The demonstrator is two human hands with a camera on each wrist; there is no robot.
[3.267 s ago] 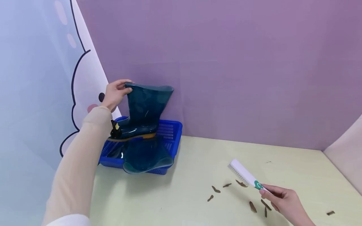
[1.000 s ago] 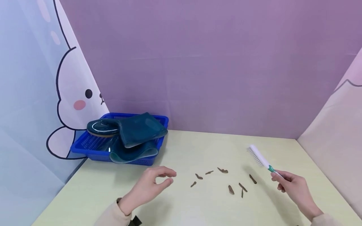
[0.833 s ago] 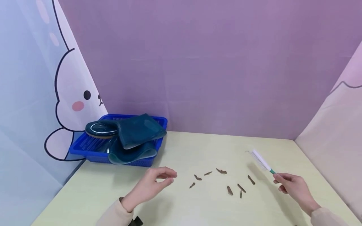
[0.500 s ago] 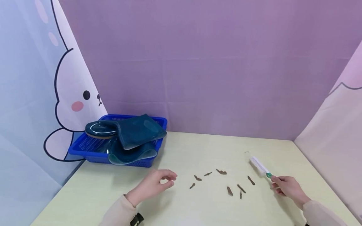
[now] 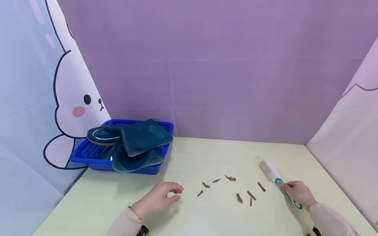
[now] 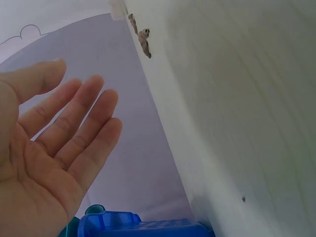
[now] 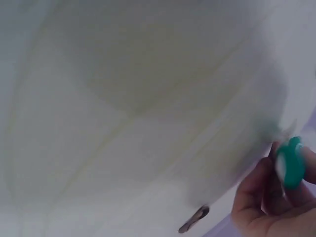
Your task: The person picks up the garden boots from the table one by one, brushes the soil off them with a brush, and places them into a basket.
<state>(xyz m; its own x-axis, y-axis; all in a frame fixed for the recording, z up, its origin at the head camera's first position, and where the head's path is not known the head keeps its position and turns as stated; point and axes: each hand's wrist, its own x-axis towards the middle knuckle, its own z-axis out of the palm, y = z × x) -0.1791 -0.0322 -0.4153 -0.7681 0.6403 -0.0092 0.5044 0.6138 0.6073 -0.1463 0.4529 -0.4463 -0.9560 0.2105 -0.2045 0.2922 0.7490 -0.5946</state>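
Observation:
My right hand (image 5: 300, 193) grips a white and green brush (image 5: 268, 168) by its handle at the right of the table. The brush's back faces up and its bristles are hidden beneath; it lies on or just over the tabletop. In the right wrist view, the green handle end (image 7: 292, 165) shows between thumb and fingers. My left hand (image 5: 159, 198) holds nothing, hovering over the table's front with relaxed fingers. The left wrist view shows its palm (image 6: 34, 173). Several brown scraps (image 5: 239, 198), like dried leaf or mud bits, lie between the hands.
At the back left stands a blue basket (image 5: 77, 159). One dark teal rain boot (image 5: 144, 136) lies on its side there atop another boot (image 5: 137, 162), whose shaft opening hangs over the front rim. A purple backdrop (image 5: 206, 72) closes off the table's rear.
The boot my left hand held up earlier now lies in the basket, released. That hand has come back towards the front. My right hand has lowered the brush and turned its bristles down.

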